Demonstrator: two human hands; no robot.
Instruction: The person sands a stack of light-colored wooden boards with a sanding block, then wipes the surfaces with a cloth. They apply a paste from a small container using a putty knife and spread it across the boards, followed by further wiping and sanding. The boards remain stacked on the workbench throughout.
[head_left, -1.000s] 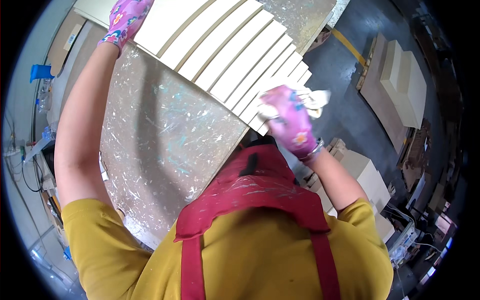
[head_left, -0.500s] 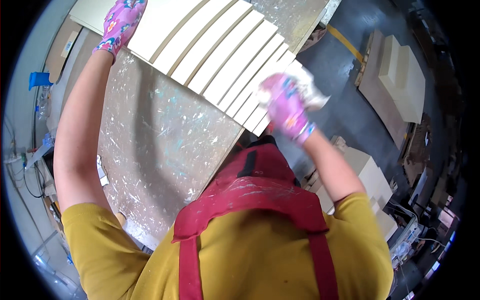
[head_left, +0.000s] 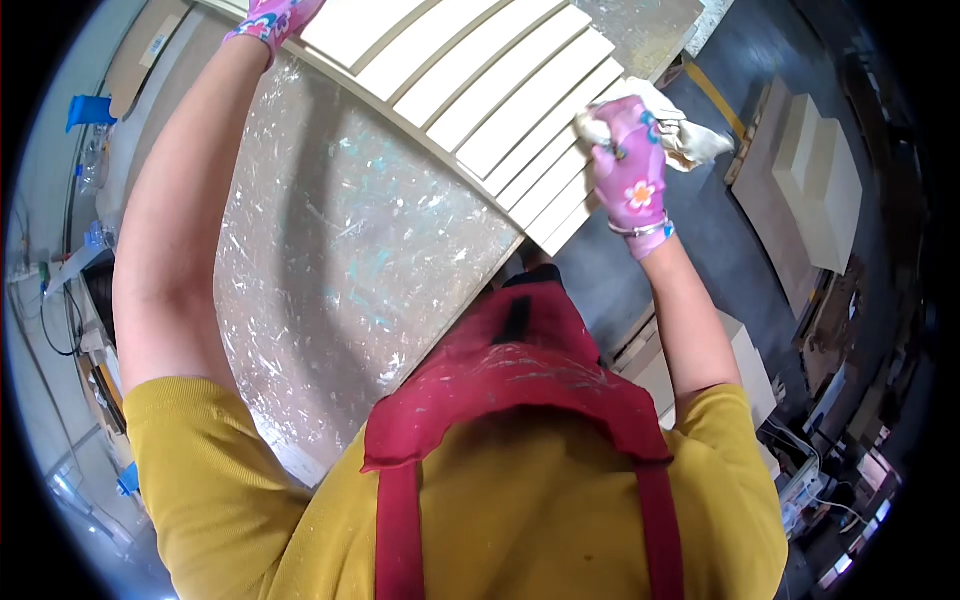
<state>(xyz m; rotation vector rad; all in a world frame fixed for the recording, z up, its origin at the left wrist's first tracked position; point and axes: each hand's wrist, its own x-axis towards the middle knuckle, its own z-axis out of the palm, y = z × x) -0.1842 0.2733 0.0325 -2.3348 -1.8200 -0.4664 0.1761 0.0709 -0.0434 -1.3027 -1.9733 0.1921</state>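
A cream-white panel with several curved grooves across its face lies over the corner of a paint-spattered workbench. My right hand, in a pink floral glove, closes on a crumpled white cloth at the panel's right edge. Part of the cloth hangs out to the right of the fingers. At the top left, my left hand, gloved the same way, rests at the near edge of the panel. The upper border of the picture cuts off its fingers.
Pale stacked boards lie on a larger sheet at the right, above the dark floor. More pale blocks stand beside my right forearm. A blue object, cardboard and cables line the left side.
My right hand and the cloth have moved up and to the right, toward the panel's right edge. The panel and my left hand now appear farther right and higher in view.
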